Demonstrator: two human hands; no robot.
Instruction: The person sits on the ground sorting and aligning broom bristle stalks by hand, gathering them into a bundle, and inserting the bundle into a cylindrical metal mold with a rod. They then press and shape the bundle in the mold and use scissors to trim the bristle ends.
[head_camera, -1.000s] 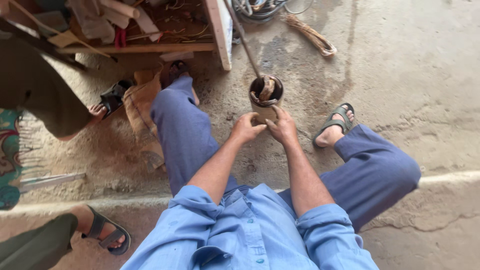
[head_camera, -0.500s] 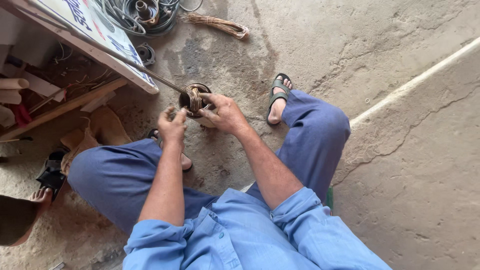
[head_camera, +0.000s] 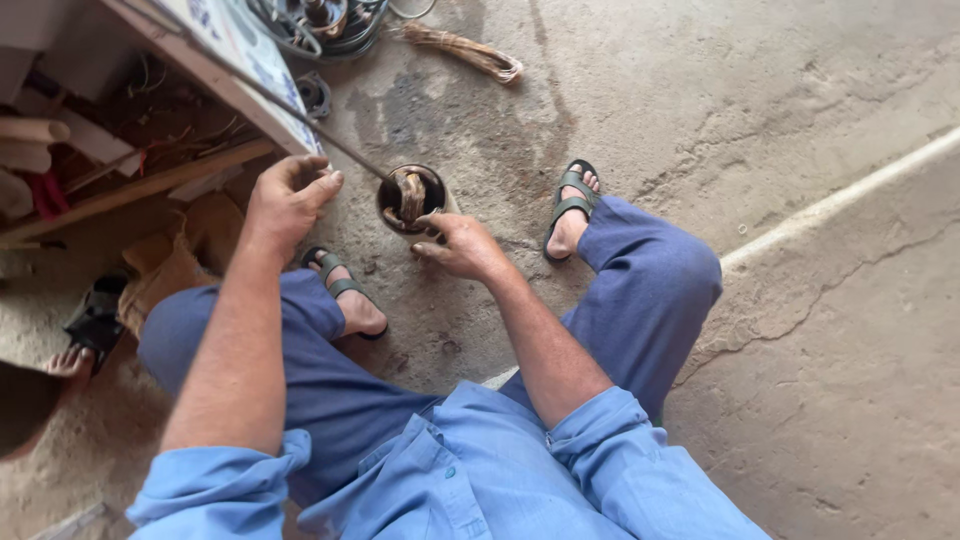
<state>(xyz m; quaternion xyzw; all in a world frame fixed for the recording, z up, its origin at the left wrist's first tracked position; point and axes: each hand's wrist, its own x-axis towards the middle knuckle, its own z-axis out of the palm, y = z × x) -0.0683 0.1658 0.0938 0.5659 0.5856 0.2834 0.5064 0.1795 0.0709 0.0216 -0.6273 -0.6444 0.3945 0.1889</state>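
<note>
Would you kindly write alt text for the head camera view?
A seated person's right hand steadies a round motor stator with copper windings on the concrete floor, while the left hand grips a thin rod angled into it.

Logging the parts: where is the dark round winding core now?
Head view, upper middle: the dark round winding core stands on the concrete floor, at the right hand, between both sandalled feet.

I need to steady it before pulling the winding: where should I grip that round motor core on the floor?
Grip the motor core by its outer rim on the near side, where the right hand already rests. It stands bore-up with the copper winding sticking out, and a thin rod crosses the far-left side.
</note>
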